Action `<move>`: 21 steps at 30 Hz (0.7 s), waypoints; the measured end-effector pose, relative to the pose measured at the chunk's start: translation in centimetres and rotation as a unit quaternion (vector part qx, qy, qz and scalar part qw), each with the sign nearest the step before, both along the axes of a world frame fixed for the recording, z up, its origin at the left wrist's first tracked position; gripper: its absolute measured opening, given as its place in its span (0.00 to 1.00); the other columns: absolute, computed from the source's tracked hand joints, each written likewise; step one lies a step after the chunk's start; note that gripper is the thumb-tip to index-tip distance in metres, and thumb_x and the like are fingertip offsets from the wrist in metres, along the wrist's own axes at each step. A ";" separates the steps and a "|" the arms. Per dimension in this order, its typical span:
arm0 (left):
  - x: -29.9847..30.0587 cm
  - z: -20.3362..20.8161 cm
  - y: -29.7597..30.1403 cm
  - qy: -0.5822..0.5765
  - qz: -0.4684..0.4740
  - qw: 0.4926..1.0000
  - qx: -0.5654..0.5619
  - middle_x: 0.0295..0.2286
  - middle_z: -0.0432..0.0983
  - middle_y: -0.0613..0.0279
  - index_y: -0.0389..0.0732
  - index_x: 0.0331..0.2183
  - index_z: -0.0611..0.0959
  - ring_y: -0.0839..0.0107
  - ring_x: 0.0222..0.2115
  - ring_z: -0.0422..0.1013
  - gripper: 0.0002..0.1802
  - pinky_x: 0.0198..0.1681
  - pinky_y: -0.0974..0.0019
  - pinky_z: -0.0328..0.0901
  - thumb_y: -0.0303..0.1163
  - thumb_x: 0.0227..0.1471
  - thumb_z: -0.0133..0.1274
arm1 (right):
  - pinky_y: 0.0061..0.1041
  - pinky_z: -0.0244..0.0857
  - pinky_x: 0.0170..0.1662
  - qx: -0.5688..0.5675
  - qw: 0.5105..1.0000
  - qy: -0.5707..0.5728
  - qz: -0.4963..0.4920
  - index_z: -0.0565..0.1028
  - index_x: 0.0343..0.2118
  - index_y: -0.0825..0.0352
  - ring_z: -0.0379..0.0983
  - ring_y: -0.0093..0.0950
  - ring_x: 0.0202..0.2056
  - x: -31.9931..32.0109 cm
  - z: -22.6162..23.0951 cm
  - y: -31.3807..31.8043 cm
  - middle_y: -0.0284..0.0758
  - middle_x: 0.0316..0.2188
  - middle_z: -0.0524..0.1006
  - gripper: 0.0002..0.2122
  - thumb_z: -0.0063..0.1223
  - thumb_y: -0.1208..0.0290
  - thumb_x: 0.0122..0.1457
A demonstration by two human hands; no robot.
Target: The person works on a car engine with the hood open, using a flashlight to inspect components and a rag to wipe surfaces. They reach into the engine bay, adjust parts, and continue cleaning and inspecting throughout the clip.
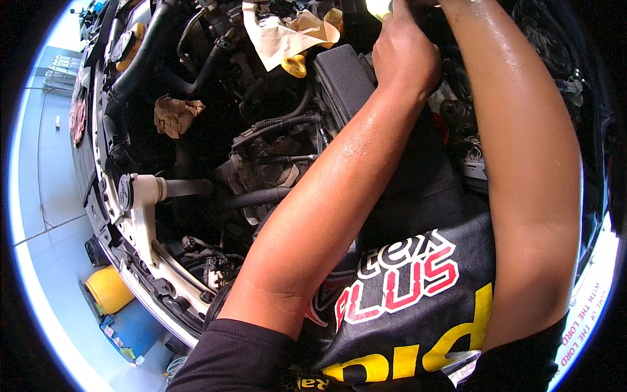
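Both my forearms reach over an open car engine bay to the top edge of the picture. My left hand [406, 51] is closed there, its fingers cut off by the edge, beside a bright pale-yellow thing [379, 8] whose kind I cannot make out. Of my right hand, close by it, only a sliver shows, and its fingers are out of sight. A black plastic box cover [344, 85] lies just left of my left wrist. Further left are a yellow cap [294, 65] and a sheet of tan paper [277, 36] on the engine parts.
A black printed cover [405, 287] drapes the near edge beneath my arms. Crumpled brown paper [177, 116] rests among hoses at left. A white filler neck with a black cap [127, 191] stands by the car's front edge. Yellow [109, 289] and blue [137, 330] containers are on the floor.
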State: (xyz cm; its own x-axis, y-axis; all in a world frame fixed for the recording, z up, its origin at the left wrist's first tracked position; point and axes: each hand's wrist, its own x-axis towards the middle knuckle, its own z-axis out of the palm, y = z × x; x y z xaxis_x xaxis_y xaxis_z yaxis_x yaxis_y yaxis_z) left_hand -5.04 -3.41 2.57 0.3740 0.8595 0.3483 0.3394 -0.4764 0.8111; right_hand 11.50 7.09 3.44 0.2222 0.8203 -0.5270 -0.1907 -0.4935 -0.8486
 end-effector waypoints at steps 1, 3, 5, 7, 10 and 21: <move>-0.2 0.5 0.0 0.003 -0.005 1.000 -0.020 0.61 0.65 0.37 0.43 0.69 0.58 0.40 0.58 0.67 0.41 0.61 0.47 0.63 0.26 0.55 0.48 | 0.19 0.50 0.14 0.007 1.000 -0.012 -0.001 0.72 0.23 0.67 0.56 0.19 0.11 -0.2 0.0 -0.1 0.30 0.14 0.67 0.10 0.41 0.74 0.59; -1.0 1.5 0.5 0.024 -0.133 0.956 -0.260 0.61 0.65 0.37 0.46 0.70 0.56 0.40 0.59 0.67 0.43 0.62 0.47 0.62 0.32 0.56 0.52 | 0.19 0.50 0.14 0.021 0.999 -0.035 -0.004 0.72 0.23 0.66 0.56 0.19 0.11 -0.4 0.0 -0.5 0.30 0.15 0.67 0.09 0.42 0.73 0.58; -0.3 1.0 0.0 0.049 -0.058 0.986 -0.148 0.50 0.74 0.31 0.35 0.62 0.62 0.38 0.52 0.72 0.40 0.57 0.47 0.66 0.41 0.54 0.58 | 0.19 0.50 0.14 0.040 0.998 -0.053 -0.007 0.73 0.23 0.66 0.56 0.19 0.11 -0.6 0.0 -0.7 0.30 0.15 0.68 0.09 0.43 0.72 0.58; 0.0 0.0 0.4 0.049 -0.048 0.992 -0.107 0.46 0.76 0.29 0.31 0.58 0.65 0.37 0.50 0.74 0.40 0.56 0.47 0.67 0.46 0.54 0.60 | 0.19 0.50 0.14 0.053 0.996 -0.067 -0.009 0.73 0.23 0.65 0.56 0.19 0.11 -0.8 0.0 -0.9 0.30 0.15 0.68 0.09 0.44 0.72 0.57; 0.8 -1.4 1.4 0.055 -0.052 0.989 -0.124 0.44 0.78 0.28 0.29 0.56 0.66 0.36 0.49 0.74 0.40 0.55 0.46 0.68 0.49 0.54 0.60 | 0.19 0.50 0.14 0.068 0.994 -0.085 -0.012 0.73 0.22 0.64 0.56 0.19 0.11 -0.9 0.2 -1.3 0.29 0.15 0.69 0.08 0.46 0.71 0.56; 1.4 -2.9 1.8 0.038 -0.045 0.995 -0.084 0.44 0.79 0.33 0.39 0.62 0.65 0.39 0.49 0.74 0.38 0.54 0.45 0.68 0.29 0.50 0.57 | 0.20 0.49 0.14 0.147 0.981 -0.128 -0.004 0.75 0.21 0.61 0.57 0.19 0.11 -1.1 1.3 -3.9 0.29 0.16 0.71 0.08 0.52 0.67 0.54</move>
State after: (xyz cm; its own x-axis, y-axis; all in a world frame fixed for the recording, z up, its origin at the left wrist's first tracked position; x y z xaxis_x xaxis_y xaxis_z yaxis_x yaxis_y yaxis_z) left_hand -3.67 -1.57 -0.34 0.4721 0.8648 0.1709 0.3649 -0.3682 0.8551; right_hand 10.40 3.14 4.71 0.3231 0.9263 -0.1937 0.0441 -0.2192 -0.9747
